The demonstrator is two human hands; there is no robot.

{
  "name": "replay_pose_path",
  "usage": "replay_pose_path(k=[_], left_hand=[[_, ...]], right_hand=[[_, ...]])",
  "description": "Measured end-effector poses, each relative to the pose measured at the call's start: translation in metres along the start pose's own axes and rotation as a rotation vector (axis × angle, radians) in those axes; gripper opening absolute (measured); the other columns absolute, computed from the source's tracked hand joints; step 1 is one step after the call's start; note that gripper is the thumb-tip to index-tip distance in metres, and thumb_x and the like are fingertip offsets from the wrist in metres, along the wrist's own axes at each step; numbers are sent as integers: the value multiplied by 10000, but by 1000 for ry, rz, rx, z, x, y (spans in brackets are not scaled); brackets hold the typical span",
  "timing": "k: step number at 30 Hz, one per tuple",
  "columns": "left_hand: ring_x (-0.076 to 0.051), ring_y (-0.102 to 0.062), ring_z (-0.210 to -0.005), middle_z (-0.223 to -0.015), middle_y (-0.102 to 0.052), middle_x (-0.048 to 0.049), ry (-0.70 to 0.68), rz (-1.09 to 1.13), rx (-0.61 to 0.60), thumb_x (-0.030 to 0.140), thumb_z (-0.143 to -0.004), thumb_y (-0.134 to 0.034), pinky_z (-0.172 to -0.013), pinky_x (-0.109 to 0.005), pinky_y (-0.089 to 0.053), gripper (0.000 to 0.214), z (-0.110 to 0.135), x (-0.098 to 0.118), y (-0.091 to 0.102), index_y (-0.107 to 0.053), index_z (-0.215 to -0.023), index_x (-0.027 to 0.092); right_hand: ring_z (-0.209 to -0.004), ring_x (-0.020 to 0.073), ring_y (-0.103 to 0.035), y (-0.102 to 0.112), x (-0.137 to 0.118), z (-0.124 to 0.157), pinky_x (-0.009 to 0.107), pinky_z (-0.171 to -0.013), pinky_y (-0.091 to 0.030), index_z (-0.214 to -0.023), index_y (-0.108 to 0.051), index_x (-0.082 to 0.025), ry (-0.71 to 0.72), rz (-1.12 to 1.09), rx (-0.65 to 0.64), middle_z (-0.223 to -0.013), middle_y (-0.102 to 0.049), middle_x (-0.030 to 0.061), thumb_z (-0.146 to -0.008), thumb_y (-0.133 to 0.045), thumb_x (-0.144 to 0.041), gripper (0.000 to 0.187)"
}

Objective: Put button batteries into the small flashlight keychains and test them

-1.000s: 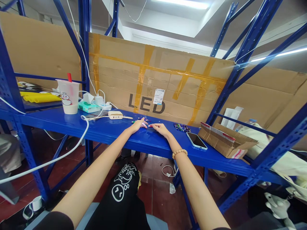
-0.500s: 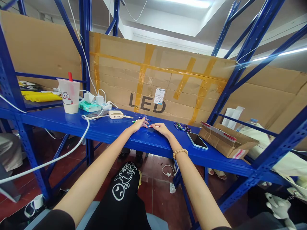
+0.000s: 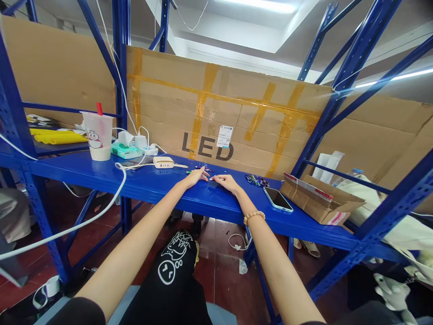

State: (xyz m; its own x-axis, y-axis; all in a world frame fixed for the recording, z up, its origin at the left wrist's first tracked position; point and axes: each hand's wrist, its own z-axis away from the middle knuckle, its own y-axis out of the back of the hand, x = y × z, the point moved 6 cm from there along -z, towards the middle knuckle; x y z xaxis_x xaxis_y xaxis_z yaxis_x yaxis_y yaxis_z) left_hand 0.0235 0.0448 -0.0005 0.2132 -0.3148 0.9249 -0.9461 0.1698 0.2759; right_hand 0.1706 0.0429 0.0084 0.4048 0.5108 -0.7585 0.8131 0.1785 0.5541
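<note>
Both my hands rest over the blue shelf top (image 3: 162,184), close together near its middle. My right hand (image 3: 228,183) is closed, with a small red-and-white stick-like piece (image 3: 212,179) pinched in its fingertips. Just left of it, my left hand (image 3: 198,177) lies with its fingers stretched out toward that piece. A green bit (image 3: 188,172) shows beside the left hand, partly hidden by it. Behind its fingers are small blue-purple pieces (image 3: 208,169), too small to name. A pile of similar shiny multicoloured pieces (image 3: 257,180) lies to the right of my right hand.
A phone (image 3: 278,199) and an open cardboard box (image 3: 321,198) lie to the right. At left stand a plastic cup (image 3: 99,137) with a red straw, a tissue pack (image 3: 126,150), a cream power bank (image 3: 163,162) and white cables. A cardboard panel (image 3: 169,104) walls the back.
</note>
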Motion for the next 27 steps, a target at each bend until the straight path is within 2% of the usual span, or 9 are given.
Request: replay_pose_path(k=[6, 14, 18, 21, 24, 27], left_hand=[[-214, -615, -846, -750, -689, -90, 10, 2, -2, 473, -869, -215, -874, -338, -399, 589, 0, 1, 0, -651, -895, 78], [-199, -624, -819, -723, -685, -82, 2, 2, 4, 437, -876, -216, -867, -329, -407, 558, 1, 2, 0, -648, -868, 83], [-198, -623, -834, -746, -685, -80, -3, -9, -5, 461, -868, -230, -872, -332, -410, 558, 0, 1, 0, -649, -873, 92], [-201, -618, -855, -767, -682, -72, -71, -60, -10, 465, -826, -367, -875, -328, -416, 456, 2, 4, 0, -641, -886, 105], [-202, -612, -853, -833, -678, -73, -165, -154, -23, 405, -742, -536, -839, -320, -441, 353, 5, 9, -2, -631, -921, 116], [-191, -609, -799, -838, -668, -71, -214, -251, -17, 340, -709, -587, -776, -312, -468, 352, 6, 10, -1, -620, -981, 120]], right_hand=[[-496, 55, -276, 0, 0, 1, 206, -461, -242, -954, -695, -98, -16, -12, -12, -572, -520, -20, -676, -519, -596, 597], [-498, 58, -248, -1, 1, 0, 210, -464, -237, -973, -688, -95, -22, -22, -22, -554, -464, -31, -653, -529, -616, 632], [-492, 62, -292, -1, 1, -1, 208, -469, -262, -998, -680, -99, -1, -27, -30, -537, -431, -35, -722, -450, -625, 637], [-487, 61, -342, -2, 4, -3, 205, -470, -294, -995, -678, -101, 9, -27, -45, -570, -499, -16, -760, -442, -580, 584], [-524, 72, -444, -4, 7, -6, 206, -508, -366, -1009, -671, -114, 19, -24, -67, -664, -610, 18, -772, -504, -454, 447], [-695, 111, -570, -5, 7, -7, 226, -638, -452, -1035, -659, -147, 39, -19, -63, -850, -675, 47, -754, -549, -272, 326]])
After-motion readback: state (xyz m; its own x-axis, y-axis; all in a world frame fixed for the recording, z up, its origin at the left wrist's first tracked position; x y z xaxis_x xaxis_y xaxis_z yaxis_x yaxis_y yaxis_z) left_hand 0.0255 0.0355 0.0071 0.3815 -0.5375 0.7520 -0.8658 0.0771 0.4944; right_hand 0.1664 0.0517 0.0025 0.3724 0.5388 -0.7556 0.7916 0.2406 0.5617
